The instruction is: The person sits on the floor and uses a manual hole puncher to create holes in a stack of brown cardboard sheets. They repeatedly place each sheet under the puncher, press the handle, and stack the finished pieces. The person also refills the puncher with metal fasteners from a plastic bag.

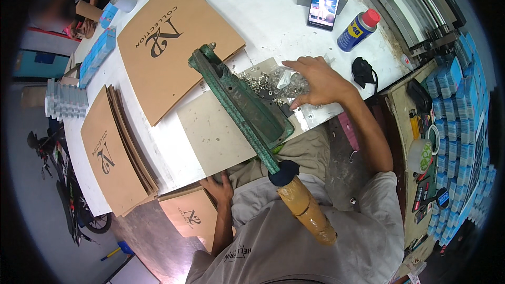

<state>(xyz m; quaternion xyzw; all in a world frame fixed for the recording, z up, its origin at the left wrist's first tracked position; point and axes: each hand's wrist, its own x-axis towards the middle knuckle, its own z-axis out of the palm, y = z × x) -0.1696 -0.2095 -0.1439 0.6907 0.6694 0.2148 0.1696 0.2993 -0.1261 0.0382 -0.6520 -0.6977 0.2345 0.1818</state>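
A green cast-metal lever press stands at the table's near edge. Its long handle, wrapped in brown tape, points toward my body. Right of it, my right hand arches over a loose heap of small metal eyelets and crumpled clear plastic, thumb and fingers apart. Lower down, my left hand has its fingers spread at the upper corner of a printed brown kraft piece, below the table edge. Whether those fingertips grip it is hidden. A grey-beige board lies under the press.
Large kraft pieces and a kraft stack cover the table's left. A lit phone leans on a box at the back, near a blue spray can. Tools and tape rolls fill a right shelf. A person sits far left.
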